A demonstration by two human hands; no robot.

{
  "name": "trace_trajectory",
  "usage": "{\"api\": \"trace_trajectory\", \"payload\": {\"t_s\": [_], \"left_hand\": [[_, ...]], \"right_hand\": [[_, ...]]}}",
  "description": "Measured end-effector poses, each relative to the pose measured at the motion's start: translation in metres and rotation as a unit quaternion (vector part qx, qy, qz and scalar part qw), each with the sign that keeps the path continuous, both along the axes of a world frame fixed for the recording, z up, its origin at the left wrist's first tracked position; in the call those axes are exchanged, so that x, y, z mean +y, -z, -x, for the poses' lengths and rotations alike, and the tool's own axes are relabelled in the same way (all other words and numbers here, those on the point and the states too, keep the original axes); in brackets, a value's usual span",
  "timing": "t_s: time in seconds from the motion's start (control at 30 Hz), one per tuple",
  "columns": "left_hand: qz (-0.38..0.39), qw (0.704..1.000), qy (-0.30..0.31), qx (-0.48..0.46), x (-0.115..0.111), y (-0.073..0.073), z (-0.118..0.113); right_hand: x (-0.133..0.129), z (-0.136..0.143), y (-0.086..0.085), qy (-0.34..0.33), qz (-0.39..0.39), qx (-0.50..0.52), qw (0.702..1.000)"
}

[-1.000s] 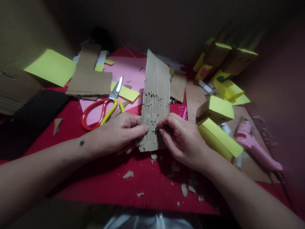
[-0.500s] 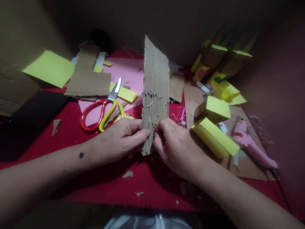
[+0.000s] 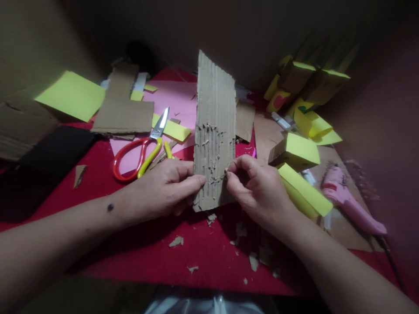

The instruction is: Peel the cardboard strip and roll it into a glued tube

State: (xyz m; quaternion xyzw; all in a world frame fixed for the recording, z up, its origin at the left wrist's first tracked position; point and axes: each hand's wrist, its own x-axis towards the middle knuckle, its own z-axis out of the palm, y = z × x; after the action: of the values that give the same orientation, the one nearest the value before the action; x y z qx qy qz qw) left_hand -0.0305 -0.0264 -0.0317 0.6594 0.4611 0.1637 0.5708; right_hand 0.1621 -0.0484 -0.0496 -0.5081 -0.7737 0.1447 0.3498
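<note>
Left hand [image 3: 173, 183]: grip clamped on the left edge of the corrugated cardboard strip [image 3: 216, 109], thumb across the near face. Right hand [image 3: 258, 187]: thumb and forefinger tips together at the strip's right edge, maybe pinching a tiny torn bit, too small to be sure. Strip is mid-view above the red worktop [image 3: 131, 257], slanted end pointing away, lower half ripped and pitted. Torn scraps [image 3: 176, 241] lie on the worktop below it. Red-and-yellow-handled scissors [image 3: 156, 136] sit left of the strip, partly over a pink sheet [image 3: 178, 93]. Pink glue gun [image 3: 352, 203] lies far right, beyond yellow-covered pieces [image 3: 306, 189].
</note>
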Motion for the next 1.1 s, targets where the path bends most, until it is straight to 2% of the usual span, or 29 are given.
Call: {"api": "trace_trajectory", "payload": {"t_s": [0.07, 0.2, 0.23, 0.3, 0.4, 0.43, 0.6, 0.73, 1.1], "left_hand": [[0.003, 1.0, -0.004, 0.006, 0.0, 0.0, 0.001], [0.014, 0.999, -0.007, 0.034, 0.001, 0.001, 0.002], [0.016, 0.999, -0.006, 0.041, 0.002, 0.002, 0.002], [0.015, 0.999, -0.007, 0.049, 0.002, 0.002, 0.002], [0.01, 0.999, -0.006, 0.044, 0.002, 0.002, 0.002], [0.009, 0.999, -0.003, 0.039, 0.001, 0.002, 0.001], [0.0, 1.0, 0.013, 0.002, -0.003, 0.003, -0.001], [-0.012, 1.0, 0.019, 0.001, -0.005, 0.004, -0.001], [-0.01, 0.998, 0.04, -0.036, -0.006, 0.001, -0.001]], "right_hand": [[0.003, -0.004, 0.0, 0.02, -0.029, -0.005, 0.999], [0.009, -0.013, -0.001, 0.114, -0.111, 0.008, 0.987], [0.009, -0.014, -0.001, 0.12, -0.118, 0.017, 0.986], [0.006, -0.012, -0.001, 0.068, -0.104, 0.02, 0.992], [-0.004, -0.003, 0.0, -0.067, -0.053, -0.025, 0.996], [-0.007, 0.001, 0.001, -0.076, -0.044, -0.035, 0.996], [-0.012, 0.014, 0.002, -0.044, -0.014, -0.101, 0.994], [-0.011, 0.017, 0.003, -0.053, -0.039, -0.152, 0.986], [-0.012, 0.015, 0.005, -0.046, -0.05, -0.064, 0.996]]}}
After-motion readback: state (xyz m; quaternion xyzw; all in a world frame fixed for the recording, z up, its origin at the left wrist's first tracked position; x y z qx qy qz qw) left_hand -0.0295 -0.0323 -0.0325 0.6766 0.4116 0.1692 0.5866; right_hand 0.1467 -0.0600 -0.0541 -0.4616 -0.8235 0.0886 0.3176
